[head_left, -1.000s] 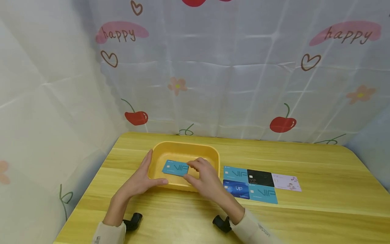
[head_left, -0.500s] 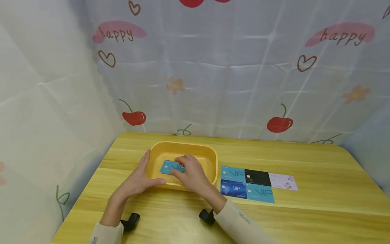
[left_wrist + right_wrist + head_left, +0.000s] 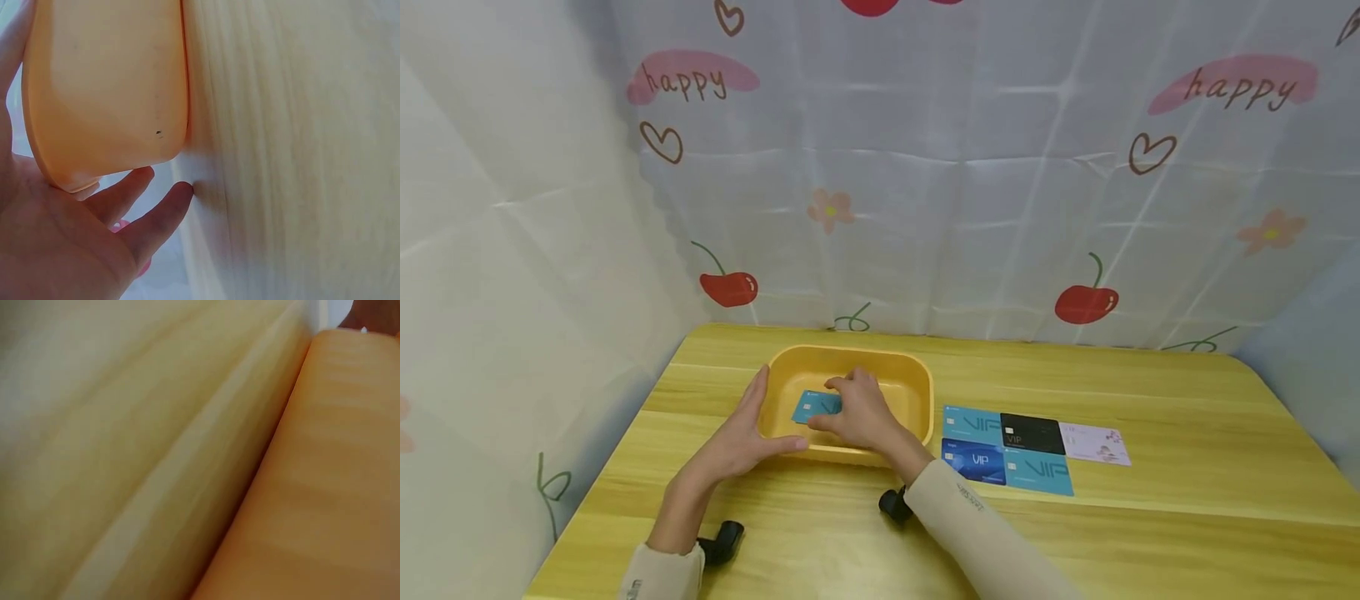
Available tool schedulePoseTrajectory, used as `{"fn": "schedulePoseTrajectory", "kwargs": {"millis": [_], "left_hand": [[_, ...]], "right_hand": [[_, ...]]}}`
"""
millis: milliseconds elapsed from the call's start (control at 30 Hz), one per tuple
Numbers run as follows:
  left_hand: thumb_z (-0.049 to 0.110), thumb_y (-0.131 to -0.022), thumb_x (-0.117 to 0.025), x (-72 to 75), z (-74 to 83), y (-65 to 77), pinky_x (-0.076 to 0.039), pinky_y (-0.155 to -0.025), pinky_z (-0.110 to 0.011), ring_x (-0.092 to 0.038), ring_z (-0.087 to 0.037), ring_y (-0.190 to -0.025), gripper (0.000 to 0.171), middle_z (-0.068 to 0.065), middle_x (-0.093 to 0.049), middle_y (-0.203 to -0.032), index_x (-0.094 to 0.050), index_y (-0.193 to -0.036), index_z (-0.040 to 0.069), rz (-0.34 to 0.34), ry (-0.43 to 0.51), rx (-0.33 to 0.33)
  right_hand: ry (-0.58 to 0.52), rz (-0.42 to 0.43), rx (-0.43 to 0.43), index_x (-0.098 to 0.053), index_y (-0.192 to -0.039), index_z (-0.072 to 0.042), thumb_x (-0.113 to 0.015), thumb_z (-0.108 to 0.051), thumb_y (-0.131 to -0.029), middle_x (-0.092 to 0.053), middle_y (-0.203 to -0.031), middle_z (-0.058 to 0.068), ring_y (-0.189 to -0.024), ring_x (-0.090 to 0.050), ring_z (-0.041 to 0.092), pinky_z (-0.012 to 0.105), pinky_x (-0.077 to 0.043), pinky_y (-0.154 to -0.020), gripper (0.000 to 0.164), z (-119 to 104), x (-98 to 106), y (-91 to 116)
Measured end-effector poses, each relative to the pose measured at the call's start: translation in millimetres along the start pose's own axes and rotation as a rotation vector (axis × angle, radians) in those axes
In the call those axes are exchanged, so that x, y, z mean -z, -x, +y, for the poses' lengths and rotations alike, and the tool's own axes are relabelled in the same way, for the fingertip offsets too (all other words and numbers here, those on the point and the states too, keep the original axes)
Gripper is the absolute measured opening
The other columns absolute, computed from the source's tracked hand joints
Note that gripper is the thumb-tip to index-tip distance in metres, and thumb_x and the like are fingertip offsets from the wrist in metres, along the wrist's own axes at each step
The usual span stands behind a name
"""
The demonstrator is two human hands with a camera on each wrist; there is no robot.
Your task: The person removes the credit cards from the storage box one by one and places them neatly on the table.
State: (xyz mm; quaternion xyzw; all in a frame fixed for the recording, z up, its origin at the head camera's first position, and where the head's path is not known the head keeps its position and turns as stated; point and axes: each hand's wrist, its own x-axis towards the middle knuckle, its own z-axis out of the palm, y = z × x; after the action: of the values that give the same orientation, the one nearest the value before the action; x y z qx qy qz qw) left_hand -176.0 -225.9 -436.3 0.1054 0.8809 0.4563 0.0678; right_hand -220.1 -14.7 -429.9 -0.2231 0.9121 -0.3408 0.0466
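Observation:
A shallow yellow plastic tray (image 3: 917, 363) stands on the table with a teal VIP card (image 3: 812, 406) inside. My left hand (image 3: 737, 442) grips the tray's left end, thumb over the near rim and fingers along the side. In the left wrist view its fingers (image 3: 165, 215) wrap the corner of the tray (image 3: 106, 94). Reaching over the near rim, my right hand (image 3: 861, 412) pinches the teal card between thumb and fingers, covering its right part. The right wrist view holds mostly the tray's outer wall (image 3: 325, 462).
Right of the tray, several cards lie flat edge to edge: teal (image 3: 972, 423), black (image 3: 1032, 433), pale lilac (image 3: 1096, 442), dark blue (image 3: 973, 461) and another teal card (image 3: 1039, 472). A printed curtain (image 3: 925, 208) hangs behind the wooden table (image 3: 1210, 433).
My right hand has slid leftward over the teal card, from its right end towards its middle, covering more of it. My left hand keeps its place on the tray.

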Motion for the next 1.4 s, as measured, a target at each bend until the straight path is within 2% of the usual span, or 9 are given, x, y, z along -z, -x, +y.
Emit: {"fn": "schedulePoseTrajectory", "kwargs": {"millis": [100, 200, 400, 500, 733, 1100, 1400], "left_hand": [[0.039, -0.083, -0.08, 1.4, 1.3, 0.1, -0.013, -0.112, -0.064, 0.0, -0.039, -0.148, 0.121, -0.014, 0.009, -0.163, 0.01, -0.157, 0.006, 0.0, -0.006, 0.003], [0.038, -0.083, -0.08, 3.1, 2.2, 0.7, -0.013, -0.112, -0.064, 0.001, -0.039, -0.148, 0.121, -0.015, 0.009, -0.163, 0.01, -0.157, 0.005, -0.001, -0.007, 0.004], [0.037, -0.083, -0.08, 4.2, 0.0, 0.3, -0.012, -0.112, -0.064, 0.001, -0.039, -0.148, 0.121, -0.015, 0.009, -0.163, 0.011, -0.157, 0.006, 0.004, -0.01, 0.009], [0.036, -0.083, -0.08, 4.1, 0.5, 0.0, -0.012, -0.113, -0.063, 0.0, -0.039, -0.148, 0.121, -0.015, 0.009, -0.163, 0.01, -0.157, 0.005, 0.005, -0.009, 0.011], [0.036, -0.082, -0.081, 3.8, 1.7, -0.9, -0.011, -0.113, -0.063, 0.001, -0.038, -0.148, 0.121, -0.014, 0.008, -0.163, 0.009, -0.157, 0.005, 0.007, -0.003, 0.013], [0.036, -0.082, -0.081, 1.4, -1.2, -1.2, -0.011, -0.113, -0.063, 0.001, -0.038, -0.148, 0.121, -0.015, 0.008, -0.163, 0.01, -0.157, 0.006, 0.006, -0.012, 0.01], [0.035, -0.082, -0.081, 0.9, -2.0, -1.3, -0.011, -0.112, -0.064, 0.0, -0.04, -0.147, 0.121, -0.016, 0.008, -0.163, 0.009, -0.157, 0.005, 0.006, -0.01, -0.007]], "right_hand": [[0.005, -0.034, -0.033, -0.057, -0.136, -0.003, -0.08, -0.042, -0.082, -0.046, -0.128, 0.016, -0.115, -0.039, 0.029, 0.042, -0.04, -0.091, 0.071, 2.5, -1.0, -3.5], [0.041, -0.087, -0.049, -0.051, -0.143, -0.005, -0.078, -0.045, -0.083, -0.045, -0.129, 0.017, -0.116, -0.039, 0.03, 0.045, -0.038, -0.093, 0.077, 3.3, -2.2, -5.6], [0.12, -0.144, -0.064, -0.045, -0.147, -0.005, -0.076, -0.044, -0.085, -0.047, -0.134, 0.018, -0.119, -0.04, 0.031, 0.049, -0.036, -0.099, 0.079, 1.7, -2.3, -6.9], [0.149, -0.15, -0.062, -0.048, -0.144, -0.005, -0.077, -0.041, -0.084, -0.047, -0.132, 0.016, -0.117, -0.041, 0.031, 0.049, -0.037, -0.096, 0.076, 1.8, -2.0, -6.9], [0.229, -0.139, -0.053, -0.061, -0.129, -0.007, -0.078, -0.036, -0.083, -0.048, -0.115, 0.009, -0.102, -0.041, 0.025, 0.041, -0.038, -0.087, 0.057, 1.2, -2.6, -6.3], [0.22, -0.125, -0.041, -0.064, -0.127, -0.005, -0.078, -0.026, -0.084, -0.05, -0.111, 0.008, -0.103, -0.043, 0.025, 0.04, -0.04, -0.087, 0.049, 3.5, -2.2, -5.0], [0.182, -0.123, -0.054, -0.064, -0.128, -0.004, -0.079, -0.024, -0.084, -0.053, -0.112, 0.008, -0.105, -0.046, 0.026, 0.041, -0.041, -0.089, 0.051, 4.8, -1.7, -5.6]]}}
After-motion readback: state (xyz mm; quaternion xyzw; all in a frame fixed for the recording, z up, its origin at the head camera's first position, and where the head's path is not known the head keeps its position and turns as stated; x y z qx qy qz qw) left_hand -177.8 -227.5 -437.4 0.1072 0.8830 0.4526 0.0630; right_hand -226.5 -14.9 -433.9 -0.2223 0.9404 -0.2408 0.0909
